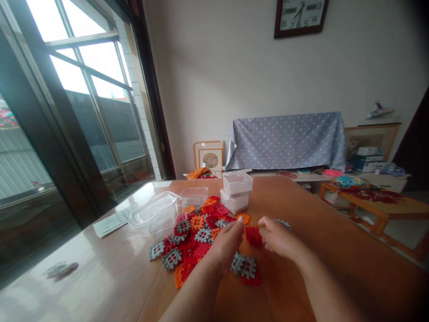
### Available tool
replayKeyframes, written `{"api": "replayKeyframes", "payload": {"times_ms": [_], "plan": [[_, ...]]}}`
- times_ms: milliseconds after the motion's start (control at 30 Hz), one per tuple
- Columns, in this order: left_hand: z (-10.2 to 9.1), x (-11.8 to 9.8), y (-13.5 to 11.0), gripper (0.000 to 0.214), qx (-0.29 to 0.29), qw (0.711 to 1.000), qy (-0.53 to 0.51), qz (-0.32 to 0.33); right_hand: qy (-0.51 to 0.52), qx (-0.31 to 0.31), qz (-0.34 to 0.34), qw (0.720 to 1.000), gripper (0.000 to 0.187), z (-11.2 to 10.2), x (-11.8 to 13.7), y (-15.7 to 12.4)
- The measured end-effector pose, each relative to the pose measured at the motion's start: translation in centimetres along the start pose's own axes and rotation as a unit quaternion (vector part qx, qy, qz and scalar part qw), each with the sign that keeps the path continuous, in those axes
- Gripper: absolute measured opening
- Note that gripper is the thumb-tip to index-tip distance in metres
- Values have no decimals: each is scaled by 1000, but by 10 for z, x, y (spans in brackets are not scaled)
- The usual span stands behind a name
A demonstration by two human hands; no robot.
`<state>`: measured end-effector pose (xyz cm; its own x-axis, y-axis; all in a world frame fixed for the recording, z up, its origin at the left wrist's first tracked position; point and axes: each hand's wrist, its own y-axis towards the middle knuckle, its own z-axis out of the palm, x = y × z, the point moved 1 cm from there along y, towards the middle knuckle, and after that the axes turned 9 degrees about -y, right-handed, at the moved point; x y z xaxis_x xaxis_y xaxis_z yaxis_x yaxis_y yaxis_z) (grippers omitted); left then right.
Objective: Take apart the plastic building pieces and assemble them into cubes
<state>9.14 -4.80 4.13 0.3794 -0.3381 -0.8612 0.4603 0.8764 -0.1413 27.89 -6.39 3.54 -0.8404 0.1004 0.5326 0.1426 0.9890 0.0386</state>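
Observation:
My left hand (227,245) and my right hand (278,238) meet over the wooden table (311,250), both pinching a small red assembly of interlocking tiles (253,235) between their fingertips. To the left of my left hand spreads a pile of red, orange and grey square tiles (194,232). A grey tile on red ones (246,268) lies just below my hands. One grey tile (283,222) lies beyond my right hand.
Two stacked white plastic boxes (236,192) stand behind the pile. Clear plastic containers (157,213) and a lid (193,196) sit at the left, next to a paper sheet (112,222). A low wooden table (375,203) with clutter stands at the right.

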Motion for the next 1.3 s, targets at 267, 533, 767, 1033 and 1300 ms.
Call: {"api": "replayKeyframes", "payload": {"times_ms": [267, 533, 767, 1033, 1300], "plan": [[-33, -45, -11, 35, 7, 988, 131, 85, -20, -37, -113, 993, 24, -1, 24, -7], [-93, -75, -4, 16, -206, 852, 447, 178, -18, -24, -163, 986, 20, 10, 38, -14], [-92, -80, -21, 10, -228, 728, 639, 98, -10, -4, -177, 984, 20, 17, 47, -17], [-77, -75, -36, 47, -121, 688, 715, 17, -10, 9, -159, 987, 24, 16, 46, -16], [-88, -71, -28, 35, -117, 704, 698, 57, -1, 4, -146, 989, 24, 15, 48, -17]]}}
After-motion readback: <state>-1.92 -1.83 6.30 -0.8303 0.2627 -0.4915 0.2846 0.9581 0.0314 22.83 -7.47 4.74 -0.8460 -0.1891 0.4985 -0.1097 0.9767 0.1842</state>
